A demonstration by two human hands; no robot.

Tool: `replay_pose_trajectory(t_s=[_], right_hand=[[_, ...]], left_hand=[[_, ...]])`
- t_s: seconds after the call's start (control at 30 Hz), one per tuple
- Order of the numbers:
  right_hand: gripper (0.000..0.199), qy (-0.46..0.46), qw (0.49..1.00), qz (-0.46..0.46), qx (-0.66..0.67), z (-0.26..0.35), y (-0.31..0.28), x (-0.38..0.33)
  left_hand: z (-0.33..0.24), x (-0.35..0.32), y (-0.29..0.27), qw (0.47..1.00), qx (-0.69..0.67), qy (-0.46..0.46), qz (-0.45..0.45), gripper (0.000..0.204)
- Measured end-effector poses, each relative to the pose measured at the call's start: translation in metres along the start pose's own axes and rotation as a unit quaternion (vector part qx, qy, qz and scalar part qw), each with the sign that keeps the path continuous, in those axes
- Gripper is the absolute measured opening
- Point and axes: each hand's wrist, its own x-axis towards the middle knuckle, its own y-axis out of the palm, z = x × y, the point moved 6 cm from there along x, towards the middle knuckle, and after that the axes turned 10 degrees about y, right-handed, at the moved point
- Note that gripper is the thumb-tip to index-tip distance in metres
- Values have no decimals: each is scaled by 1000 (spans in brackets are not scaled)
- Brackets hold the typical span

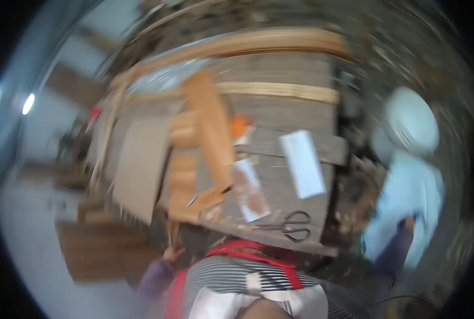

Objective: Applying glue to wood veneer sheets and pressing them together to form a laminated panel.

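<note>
My left hand (173, 254) is low beside the front edge of the wooden worktable (274, 232), just below a thin piece of wood (171, 229). Blur hides its fingers, so I cannot tell whether it holds anything. Out to the right, my right hand (408, 221) is closed at a small dark blue thing (416, 216) over a pale white sack (412, 191). Black-handled scissors (295, 226) lie near the table's front right corner. Brown wooden boards (210, 127), a white sheet (303, 164) and a brown-stained white strip (251, 192) lie on the tabletop.
A long curved wooden moulding (258, 42) runs along the table's far side, with a pale strip (279, 91) nearer. A grey-brown panel (141, 165) lies at the left. An orange item (240, 126) sits mid-table. Brown boards (104, 252) stand at lower left; a rounded white bundle (411, 121) is at right.
</note>
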Motion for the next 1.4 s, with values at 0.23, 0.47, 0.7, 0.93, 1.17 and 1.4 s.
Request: replay_pose_trajectory(t_s=[0.23,0.47,0.7,0.93,1.17,1.4], right_hand=[[26,24,973,-224,52,-109,217,-189],[25,-45,985,-144,86,-155,382,-315],[15,-124,985,-70,-101,-217,669,-459],[14,-73,949,131,-277,-295,949,-491],[16,-19,839,295,-456,-437,1114,-413],[43,-118,743,343,-562,-473,1290,-321]], left_hand=[[92,-41,-19,970,-43,-128,-200,62],[251,56,-70,912,-210,-116,-333,72],[315,112,-153,771,-316,25,-553,63],[303,137,-191,653,-705,48,-274,38],[294,147,-188,628,-748,73,-203,19],[292,130,-205,676,-711,31,-190,17]])
